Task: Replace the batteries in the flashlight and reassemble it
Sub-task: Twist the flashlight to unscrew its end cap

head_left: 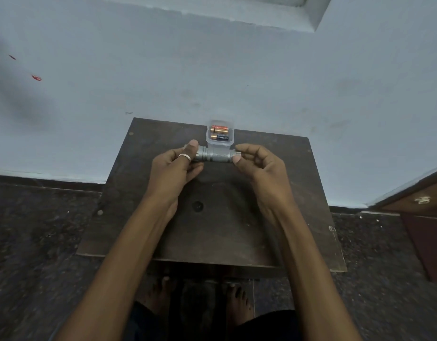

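Flashlight (pixel 216 155) gripped by left hand (pixel 174 168), right hand (pixel 258 166); dark table (pixel 212 230), pale wall (pixel 212 70).

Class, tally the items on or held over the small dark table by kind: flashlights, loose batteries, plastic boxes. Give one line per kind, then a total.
Flashlight: 1, held between the left hand and right hand
Batteries: 2, lying in the box
Clear plastic box: 1, at the table's far edge
Total: 4
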The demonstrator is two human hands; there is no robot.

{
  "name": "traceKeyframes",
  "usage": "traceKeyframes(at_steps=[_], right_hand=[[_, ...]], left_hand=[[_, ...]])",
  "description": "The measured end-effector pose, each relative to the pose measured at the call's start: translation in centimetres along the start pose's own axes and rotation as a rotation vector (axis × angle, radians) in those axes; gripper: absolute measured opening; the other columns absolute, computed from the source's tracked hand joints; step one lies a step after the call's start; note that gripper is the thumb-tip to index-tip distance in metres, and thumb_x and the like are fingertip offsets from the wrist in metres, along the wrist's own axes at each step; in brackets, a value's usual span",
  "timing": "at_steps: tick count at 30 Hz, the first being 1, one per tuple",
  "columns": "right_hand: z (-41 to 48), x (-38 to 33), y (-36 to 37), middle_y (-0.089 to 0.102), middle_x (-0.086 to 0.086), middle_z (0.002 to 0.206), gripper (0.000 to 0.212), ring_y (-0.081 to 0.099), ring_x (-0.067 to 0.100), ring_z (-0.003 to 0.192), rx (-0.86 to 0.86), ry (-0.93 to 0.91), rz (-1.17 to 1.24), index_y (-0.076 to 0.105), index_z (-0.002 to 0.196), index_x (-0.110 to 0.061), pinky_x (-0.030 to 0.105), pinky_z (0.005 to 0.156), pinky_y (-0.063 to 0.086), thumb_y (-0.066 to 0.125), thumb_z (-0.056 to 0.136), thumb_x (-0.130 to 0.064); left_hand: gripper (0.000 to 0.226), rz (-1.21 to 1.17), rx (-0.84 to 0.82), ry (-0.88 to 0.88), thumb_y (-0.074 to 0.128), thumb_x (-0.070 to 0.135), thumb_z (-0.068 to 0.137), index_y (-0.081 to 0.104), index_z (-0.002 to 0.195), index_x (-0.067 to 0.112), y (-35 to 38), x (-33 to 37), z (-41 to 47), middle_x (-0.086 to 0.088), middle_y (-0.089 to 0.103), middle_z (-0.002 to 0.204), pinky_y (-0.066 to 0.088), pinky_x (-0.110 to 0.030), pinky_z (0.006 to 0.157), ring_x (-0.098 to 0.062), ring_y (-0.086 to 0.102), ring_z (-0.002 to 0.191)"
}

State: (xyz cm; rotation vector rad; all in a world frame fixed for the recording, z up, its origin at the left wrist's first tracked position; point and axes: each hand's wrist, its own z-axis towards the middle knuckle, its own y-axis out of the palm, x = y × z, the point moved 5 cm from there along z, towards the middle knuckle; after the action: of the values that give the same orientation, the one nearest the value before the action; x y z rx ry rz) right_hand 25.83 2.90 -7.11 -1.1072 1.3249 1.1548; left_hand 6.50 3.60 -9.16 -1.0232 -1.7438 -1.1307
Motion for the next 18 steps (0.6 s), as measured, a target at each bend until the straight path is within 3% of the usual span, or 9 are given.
traceKeyframes(at_steps=[2, 4, 8, 11, 16, 18], right_hand=[[0.01, 0.01, 0.15, 0.077, 0.000, 0.092, 0.020, 0.071, 0.008, 0.086, -0.011, 0.028, -0.003, 0.073, 0.105, -0.010, 0.020, 0.079, 0.056, 0.072, 0.088, 0.000], [0.07, 0.14, 0.30, 0.076, 0.003, 0.090, 0.012, 0.071, 0.010, 0.084, 0.001, 0.091, 0.007, 0.073, 0.105, -0.008, 0.022, 0.078, 0.058, 0.070, 0.094, -0.012], [0.39, 0.35, 0.46, 0.075, 0.011, 0.078, 0.032, 0.071, 0.012, 0.065, 0.015, 0.154, -0.185, 0.073, 0.094, -0.005, 0.023, 0.064, 0.059, 0.062, 0.099, -0.035], [0.60, 0.48, 0.63, 0.073, 0.007, 0.070, 0.028, 0.069, 0.008, 0.058, 0.011, 0.170, -0.177, 0.072, 0.091, -0.003, 0.018, 0.059, 0.056, 0.064, 0.099, -0.029], [0.93, 0.52, 0.86, 0.073, 0.000, 0.077, 0.006, 0.070, 0.011, 0.073, -0.085, 0.186, -0.012, 0.070, 0.100, -0.009, 0.022, 0.073, 0.060, 0.066, 0.096, -0.008], [0.96, 0.46, 0.86, 0.074, 0.004, 0.087, 0.016, 0.070, 0.013, 0.081, -0.111, 0.179, 0.016, 0.069, 0.104, -0.010, 0.024, 0.078, 0.060, 0.067, 0.093, 0.001]], left_hand=[[0.023, 0.003, 0.015, -0.009, 0.072, 0.031, 0.091, 0.075, 0.090, 0.008, -0.31, -0.15, 0.10, 0.000, 0.077, 0.083, 0.058, -0.022, 0.076, -0.009, 0.072, 0.082], [0.023, 0.003, 0.023, -0.011, 0.072, 0.030, 0.091, 0.075, 0.091, 0.008, -0.43, -0.19, 0.18, 0.000, 0.076, 0.084, 0.058, -0.022, 0.076, -0.009, 0.072, 0.083], [0.022, 0.010, 0.024, -0.001, 0.072, 0.030, 0.091, 0.075, 0.092, 0.008, -0.42, -0.01, 0.37, 0.000, 0.076, 0.084, 0.059, -0.023, 0.076, -0.009, 0.072, 0.083], [0.023, 0.017, 0.039, -0.007, 0.072, 0.030, 0.091, 0.074, 0.095, 0.007, -0.53, 0.01, 0.47, -0.003, 0.076, 0.089, 0.059, -0.024, 0.078, -0.011, 0.072, 0.086], [0.021, 0.020, 0.045, -0.019, 0.069, 0.028, 0.093, 0.074, 0.096, 0.008, -0.71, 0.03, 0.52, -0.003, 0.074, 0.092, 0.058, -0.023, 0.078, -0.011, 0.071, 0.088], [0.020, 0.016, 0.044, -0.024, 0.069, 0.028, 0.094, 0.074, 0.096, 0.008, -0.84, 0.12, 0.52, -0.003, 0.074, 0.092, 0.058, -0.023, 0.078, -0.012, 0.071, 0.090]])
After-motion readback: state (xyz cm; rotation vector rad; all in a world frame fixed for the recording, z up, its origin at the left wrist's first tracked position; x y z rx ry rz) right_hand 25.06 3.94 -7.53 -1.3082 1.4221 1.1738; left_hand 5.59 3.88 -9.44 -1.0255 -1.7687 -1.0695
